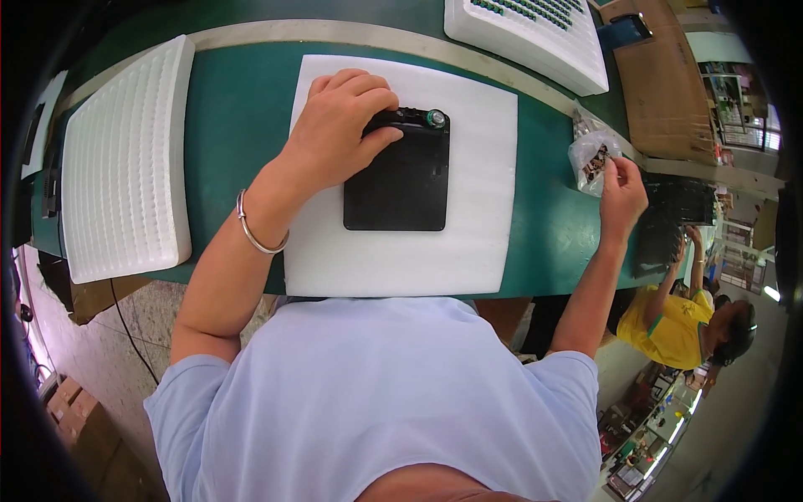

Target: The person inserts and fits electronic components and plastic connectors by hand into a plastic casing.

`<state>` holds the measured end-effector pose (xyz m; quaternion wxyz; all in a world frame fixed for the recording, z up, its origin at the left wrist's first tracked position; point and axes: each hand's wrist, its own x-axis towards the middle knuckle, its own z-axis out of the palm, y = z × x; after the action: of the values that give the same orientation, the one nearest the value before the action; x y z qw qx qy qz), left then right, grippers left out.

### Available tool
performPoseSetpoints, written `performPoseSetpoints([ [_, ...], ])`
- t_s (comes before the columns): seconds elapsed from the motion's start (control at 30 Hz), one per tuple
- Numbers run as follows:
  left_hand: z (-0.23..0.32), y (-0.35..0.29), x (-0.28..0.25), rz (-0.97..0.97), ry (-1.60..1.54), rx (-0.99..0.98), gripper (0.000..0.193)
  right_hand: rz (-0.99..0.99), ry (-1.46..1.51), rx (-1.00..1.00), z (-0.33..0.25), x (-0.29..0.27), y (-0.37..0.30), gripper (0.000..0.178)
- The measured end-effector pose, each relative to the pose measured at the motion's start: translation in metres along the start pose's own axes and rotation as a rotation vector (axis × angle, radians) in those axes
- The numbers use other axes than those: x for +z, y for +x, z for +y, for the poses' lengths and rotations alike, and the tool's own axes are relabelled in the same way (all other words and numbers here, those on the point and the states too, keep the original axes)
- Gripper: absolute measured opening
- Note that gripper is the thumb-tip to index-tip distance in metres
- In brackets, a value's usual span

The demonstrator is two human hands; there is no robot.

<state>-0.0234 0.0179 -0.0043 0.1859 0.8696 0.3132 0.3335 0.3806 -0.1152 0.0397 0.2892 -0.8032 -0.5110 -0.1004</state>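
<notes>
A flat black rectangular device (397,188) lies on a white foam sheet (481,217) in front of me. Its far edge is gripped by my left hand (339,125), thumb on the upper face and fingers curled around the top left corner. By that edge, at the right corner, sits a small round part (435,118) with a green rim. Off to the right, my right hand (625,197) is closed in a pinch at a clear plastic bag (581,155) with small brown pieces inside. What the fingertips hold is too small to make out.
A white ribbed foam tray (125,167) stands at the left on the green table (552,243). Another foam tray (535,50) with rows of green parts is at the far right, beside a cardboard box (665,92). A person in a yellow shirt (669,326) works farther right.
</notes>
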Motion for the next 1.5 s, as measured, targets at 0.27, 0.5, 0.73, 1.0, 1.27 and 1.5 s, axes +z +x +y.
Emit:
performPoseSetpoints([
  [0.27,-0.001,0.001,-0.001,-0.06,0.014,-0.032,0.027,-0.402,0.472,0.008,-0.116,0.051,-0.043,0.008],
  [0.5,0.001,0.001,-0.001,-0.056,0.027,-0.02,0.027,-0.457,0.45,-0.296,-0.123,0.036,-0.052,0.011],
  [0.73,0.001,0.003,-0.002,-0.048,0.034,-0.013,0.025,-0.478,0.46,-0.057,-0.102,0.034,-0.049,0.016],
  [1.0,0.0,0.002,-0.001,-0.026,0.036,0.007,0.025,-0.546,0.397,-0.144,-0.111,0.034,-0.041,0.017],
  [1.27,0.0,0.002,-0.001,-0.035,0.037,-0.003,0.025,-0.586,0.32,-0.499,-0.097,0.023,-0.04,0.014],
  [1.5,0.002,0.003,-0.003,-0.08,0.039,-0.036,0.026,-0.634,0.437,-0.197,-0.092,0.015,-0.053,0.02],
])
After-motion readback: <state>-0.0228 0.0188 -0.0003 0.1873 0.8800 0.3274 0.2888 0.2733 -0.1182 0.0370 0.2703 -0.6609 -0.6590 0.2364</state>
